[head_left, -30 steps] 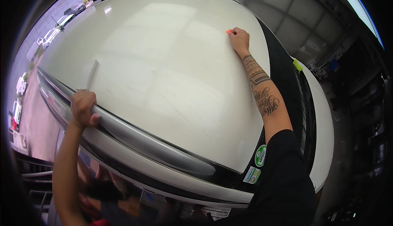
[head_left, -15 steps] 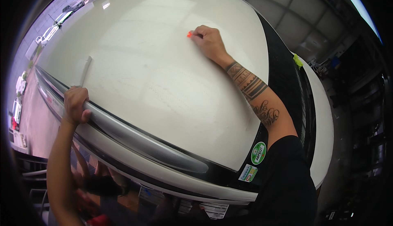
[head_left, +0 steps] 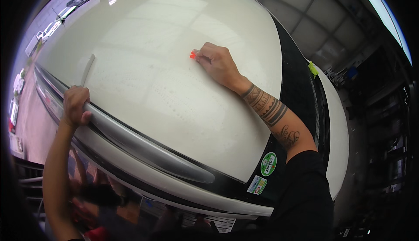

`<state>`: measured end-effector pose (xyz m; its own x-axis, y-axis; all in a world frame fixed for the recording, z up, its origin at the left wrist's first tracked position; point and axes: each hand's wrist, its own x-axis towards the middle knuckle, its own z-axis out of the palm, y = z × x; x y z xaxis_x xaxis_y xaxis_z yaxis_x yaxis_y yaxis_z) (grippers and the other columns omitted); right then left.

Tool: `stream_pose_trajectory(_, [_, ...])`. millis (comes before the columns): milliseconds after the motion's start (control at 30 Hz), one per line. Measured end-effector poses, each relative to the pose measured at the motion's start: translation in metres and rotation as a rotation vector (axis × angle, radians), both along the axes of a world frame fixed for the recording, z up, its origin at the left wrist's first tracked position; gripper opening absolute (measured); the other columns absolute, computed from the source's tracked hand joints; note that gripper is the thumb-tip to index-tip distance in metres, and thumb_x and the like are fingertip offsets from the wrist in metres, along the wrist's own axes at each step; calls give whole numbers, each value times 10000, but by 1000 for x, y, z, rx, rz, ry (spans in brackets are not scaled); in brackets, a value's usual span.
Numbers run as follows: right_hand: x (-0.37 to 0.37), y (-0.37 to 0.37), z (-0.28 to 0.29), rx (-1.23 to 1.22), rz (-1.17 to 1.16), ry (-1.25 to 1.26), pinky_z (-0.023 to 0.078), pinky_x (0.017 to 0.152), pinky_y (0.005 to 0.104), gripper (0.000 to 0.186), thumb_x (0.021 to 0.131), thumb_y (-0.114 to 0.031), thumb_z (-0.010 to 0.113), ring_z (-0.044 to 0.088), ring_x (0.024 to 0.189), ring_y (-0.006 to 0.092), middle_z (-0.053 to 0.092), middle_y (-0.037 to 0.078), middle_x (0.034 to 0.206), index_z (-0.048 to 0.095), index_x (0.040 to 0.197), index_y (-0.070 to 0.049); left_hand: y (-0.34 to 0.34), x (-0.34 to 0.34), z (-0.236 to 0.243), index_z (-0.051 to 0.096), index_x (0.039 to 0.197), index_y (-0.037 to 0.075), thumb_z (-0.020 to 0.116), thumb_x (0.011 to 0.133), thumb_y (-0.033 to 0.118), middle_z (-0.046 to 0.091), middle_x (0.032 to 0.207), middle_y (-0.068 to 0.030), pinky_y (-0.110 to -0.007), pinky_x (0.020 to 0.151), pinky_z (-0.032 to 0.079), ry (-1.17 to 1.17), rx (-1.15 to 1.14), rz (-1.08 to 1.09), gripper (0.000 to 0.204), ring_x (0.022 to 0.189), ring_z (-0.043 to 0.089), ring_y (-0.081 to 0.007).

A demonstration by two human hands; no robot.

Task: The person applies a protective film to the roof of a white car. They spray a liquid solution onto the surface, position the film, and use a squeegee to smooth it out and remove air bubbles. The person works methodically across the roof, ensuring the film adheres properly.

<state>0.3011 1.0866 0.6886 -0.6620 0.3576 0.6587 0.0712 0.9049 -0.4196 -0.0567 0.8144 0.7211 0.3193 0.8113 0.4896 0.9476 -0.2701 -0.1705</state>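
A white car roof fills the middle of the view, with faint speckled marks on its paint. My right hand is over the roof, its fingers pinching a small bright red-orange piece. What kind of piece it is, I cannot make out; the fingers hide part of it. At the roof's near left edge, my left hand is wrapped round the silver roof rail. A pale narrow strip stands out on the roof just beyond that hand.
The dark windshield borders the roof on the right, with two stickers in its near corner. A yellow-green cloth-like thing lies near the hood. Parked vehicles stand outside at left. Dark garage clutter is at right.
My right hand has moved nearer and slightly left over the roof with the red-orange piece. My left hand keeps its hold on the rail, while the whole view has shifted slightly.
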Motion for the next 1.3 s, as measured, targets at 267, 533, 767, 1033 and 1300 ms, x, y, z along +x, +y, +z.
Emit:
stream_pose_trajectory(267, [59,173,-14,-173,-697,116,523,680,333,101,827,-69,628,659,679,246,687,162,783,673,817,21,13,0,-3,395,639,54,307,866,685,396,594,-129,-402,542,329,-16,32,-47,676,525,439,-337])
stream_pose_trajectory(533, [80,165,-5,-248,-641,129,514,672,324,101,823,-66,640,648,676,241,691,153,777,676,849,25,16,8,6,391,643,54,320,860,681,400,590,-130,-410,534,325,-23,32,-63,667,519,434,-337])
stream_pose_trajectory(767, [43,46,-20,-185,-73,90,491,681,290,52,821,-6,655,632,705,219,651,135,767,628,806,36,-2,3,-3,399,636,53,305,862,691,388,586,-129,-401,541,319,-15,19,-2,684,515,426,-334])
stream_pose_trajectory(1033, [135,181,-22,-278,-798,154,503,657,292,85,837,-41,644,643,681,206,692,150,808,656,866,38,23,2,-4,393,631,52,283,868,698,388,587,-125,-402,536,315,-20,35,-68,696,518,431,-325])
stream_pose_trajectory(1300, [78,68,-27,-129,-124,175,495,718,251,78,877,-31,633,622,743,124,696,109,852,632,845,39,8,7,3,391,626,59,282,870,699,387,584,-124,-408,534,315,-21,38,-39,694,515,432,-326])
